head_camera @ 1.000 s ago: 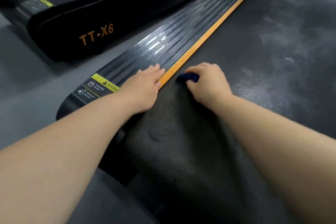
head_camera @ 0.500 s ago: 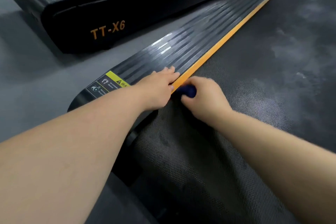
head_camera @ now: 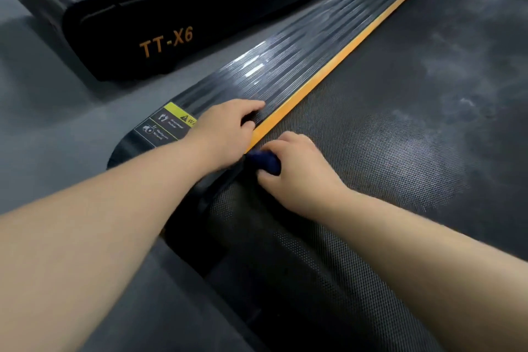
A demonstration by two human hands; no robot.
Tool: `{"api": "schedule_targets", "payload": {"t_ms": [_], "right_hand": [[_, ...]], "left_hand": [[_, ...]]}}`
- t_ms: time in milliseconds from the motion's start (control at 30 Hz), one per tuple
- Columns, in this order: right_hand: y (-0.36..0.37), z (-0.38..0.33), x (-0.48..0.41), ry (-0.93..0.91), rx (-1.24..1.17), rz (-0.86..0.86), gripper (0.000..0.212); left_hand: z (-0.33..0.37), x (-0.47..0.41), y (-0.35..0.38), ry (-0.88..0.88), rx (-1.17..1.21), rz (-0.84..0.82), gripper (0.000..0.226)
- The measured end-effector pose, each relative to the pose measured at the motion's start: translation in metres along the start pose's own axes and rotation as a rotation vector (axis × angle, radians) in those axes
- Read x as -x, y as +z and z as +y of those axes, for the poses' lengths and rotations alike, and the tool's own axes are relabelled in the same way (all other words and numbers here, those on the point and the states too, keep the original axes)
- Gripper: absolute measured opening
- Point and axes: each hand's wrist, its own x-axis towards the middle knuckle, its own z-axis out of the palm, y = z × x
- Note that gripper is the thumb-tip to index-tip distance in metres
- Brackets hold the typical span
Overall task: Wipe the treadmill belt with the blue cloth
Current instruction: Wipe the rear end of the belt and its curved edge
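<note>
The treadmill belt (head_camera: 400,134) is dark, dotted and streaked with pale dust toward the far right. My right hand (head_camera: 297,171) grips a bunched blue cloth (head_camera: 264,161) and presses it on the belt's left edge, near the rear end. Only a small part of the cloth shows past my fingers. My left hand (head_camera: 228,128) rests on the ribbed black side rail (head_camera: 300,66), its fingers lying over the rail beside the orange strip (head_camera: 337,57).
A second black treadmill marked TT-X6 (head_camera: 165,43) stands to the left across a strip of grey floor (head_camera: 43,111). A yellow warning label (head_camera: 168,123) sits on the rail's rear end. The belt curves down over the rear roller toward me.
My right hand has drawn the cloth back toward me along the belt's left edge, close to the rear end. My left hand has stayed on the rail.
</note>
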Motion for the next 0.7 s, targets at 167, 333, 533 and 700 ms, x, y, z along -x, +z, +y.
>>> {"api": "schedule_targets", "payload": {"t_ms": [167, 333, 533, 700], "right_hand": [[-0.020, 0.054, -0.042, 0.386, 0.068, 0.176, 0.033], [0.005, 0.014, -0.030, 0.286, 0.079, 0.161, 0.031], [-0.007, 0.006, -0.012, 0.070, 0.028, -0.013, 0.030], [-0.028, 0.054, -0.042, 0.486, 0.051, 0.179, 0.033]], "left_hand": [[-0.016, 0.021, 0.005, 0.089, -0.062, 0.057, 0.037], [-0.022, 0.023, 0.006, 0.070, -0.010, 0.157, 0.037], [-0.019, 0.025, 0.005, 0.070, -0.034, 0.097, 0.038], [-0.017, 0.023, 0.006, 0.033, -0.076, 0.097, 0.036]]}}
